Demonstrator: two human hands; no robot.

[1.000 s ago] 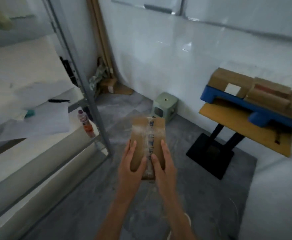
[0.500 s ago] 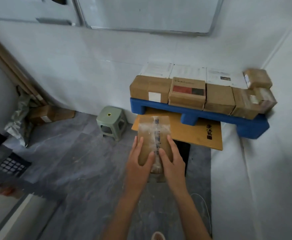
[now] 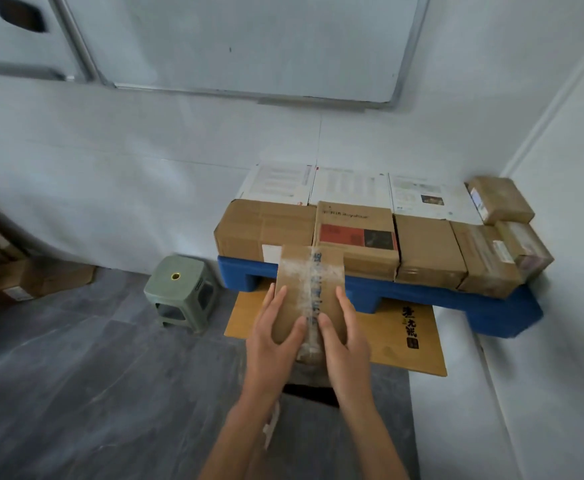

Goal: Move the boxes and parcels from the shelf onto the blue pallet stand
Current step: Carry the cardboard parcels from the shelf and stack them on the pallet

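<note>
Now held out in front of the chest: a brown cardboard parcel (image 3: pixel 309 292) banded with clear tape, up in the air over the near edge of the wooden counter (image 3: pixel 384 337), short of the blue pallet stand (image 3: pixel 432 296). Gripped from both sides, left hand (image 3: pixel 273 336) on its left flank and right hand (image 3: pixel 344 336) on its right, fingers (image 3: pixel 278 299) laid long and close together along the sides, both thumbs pressed onto the taped top near the middle. Beyond the parcel, on the pallet stand, a row of brown boxes side by side: a plain box (image 3: pixel 259 226) at the left, a box with a red and black label (image 3: pixel 356 233) next, another plain one (image 3: pixel 425 247), then taped parcels (image 3: pixel 491 258) at the right with a small box (image 3: pixel 498 200) stacked on top in the corner. Behind the row, white printed sheets (image 3: pixel 349 185) against the wall. Left of the counter, a green plastic stool (image 3: pixel 179 292) on the grey floor (image 3: pixel 93 375). Higher up, a whiteboard (image 3: pixel 242 43) on the wall.
</note>
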